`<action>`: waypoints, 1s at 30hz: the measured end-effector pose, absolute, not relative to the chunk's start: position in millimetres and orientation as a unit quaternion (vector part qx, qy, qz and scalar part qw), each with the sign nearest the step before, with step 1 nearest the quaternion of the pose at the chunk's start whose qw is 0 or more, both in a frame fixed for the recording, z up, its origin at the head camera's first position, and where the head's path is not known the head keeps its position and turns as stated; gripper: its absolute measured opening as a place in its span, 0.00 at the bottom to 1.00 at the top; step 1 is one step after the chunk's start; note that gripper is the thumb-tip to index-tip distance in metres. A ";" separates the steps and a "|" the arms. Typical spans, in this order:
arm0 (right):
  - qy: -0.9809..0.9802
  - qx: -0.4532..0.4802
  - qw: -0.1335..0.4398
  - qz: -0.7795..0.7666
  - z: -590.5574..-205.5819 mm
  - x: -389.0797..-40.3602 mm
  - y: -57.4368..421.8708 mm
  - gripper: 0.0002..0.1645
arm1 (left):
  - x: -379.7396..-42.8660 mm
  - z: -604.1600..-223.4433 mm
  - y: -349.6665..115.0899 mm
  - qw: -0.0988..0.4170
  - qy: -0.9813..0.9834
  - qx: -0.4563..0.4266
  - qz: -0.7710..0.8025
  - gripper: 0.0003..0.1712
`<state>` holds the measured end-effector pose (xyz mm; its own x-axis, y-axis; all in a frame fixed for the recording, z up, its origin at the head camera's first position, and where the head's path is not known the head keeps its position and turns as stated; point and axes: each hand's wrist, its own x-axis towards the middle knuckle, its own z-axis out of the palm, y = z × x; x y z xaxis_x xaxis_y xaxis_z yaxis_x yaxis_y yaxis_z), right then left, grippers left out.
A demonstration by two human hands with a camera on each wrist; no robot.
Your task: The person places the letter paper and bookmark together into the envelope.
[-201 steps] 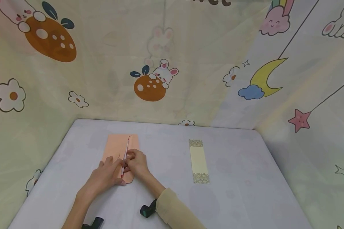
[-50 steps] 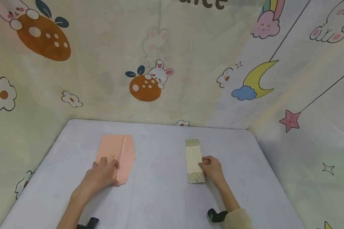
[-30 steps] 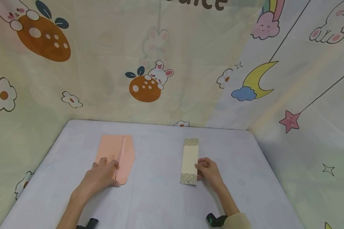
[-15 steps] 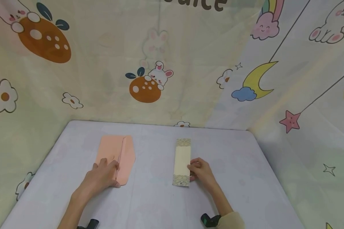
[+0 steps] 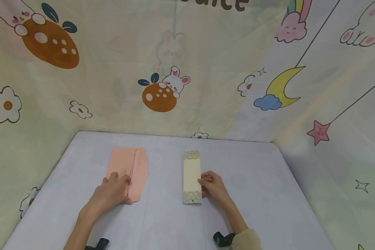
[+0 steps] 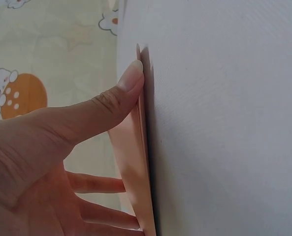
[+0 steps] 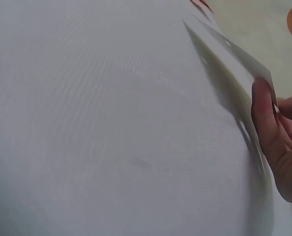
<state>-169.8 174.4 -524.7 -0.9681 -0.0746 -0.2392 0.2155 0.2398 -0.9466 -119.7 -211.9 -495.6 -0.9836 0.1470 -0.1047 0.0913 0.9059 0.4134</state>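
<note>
A peach paper envelope (image 5: 139, 180) lies on the left side of the table, its pointed flap side facing right. My left hand (image 5: 109, 191) rests on it, fingers spread over the paper. In the left wrist view, the thumb (image 6: 128, 81) presses at the envelope's near edge (image 6: 143, 167) and the fingers touch its face. My right hand (image 5: 215, 187) pinches a cream bookmark (image 5: 192, 175) by its right long edge. The bookmark has patterned bands at both ends and a small hole near the bottom. In the right wrist view, the bookmark (image 7: 239, 51) tilts above the table with a shadow under it.
The white-covered table (image 5: 253, 187) is bounded by a printed cloth backdrop (image 5: 206, 69) behind and at both sides. Black wrist devices (image 5: 223, 239) sit on both forearms near the front. Between envelope and bookmark is a strip of bare cloth.
My right hand has gone from the envelope's slit to the bookmark on the right, taken hold of it and carried it leftward. The left hand stays on the envelope.
</note>
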 end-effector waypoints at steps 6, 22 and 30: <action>0.772 0.037 0.120 -0.623 -526.3 -171.4 165.3 0.17 | -119.9 -496.4 -211.7 0.063 0.975 0.060 0.206 0.37; 0.764 0.019 0.134 -0.631 -526.4 -173.9 144.3 0.16 | -119.3 -498.2 -211.1 0.059 0.976 0.060 0.200 0.38; 0.750 0.001 0.145 -0.645 -527.2 -173.6 129.8 0.17 | -120.3 -496.3 -210.3 0.066 0.976 0.056 0.200 0.37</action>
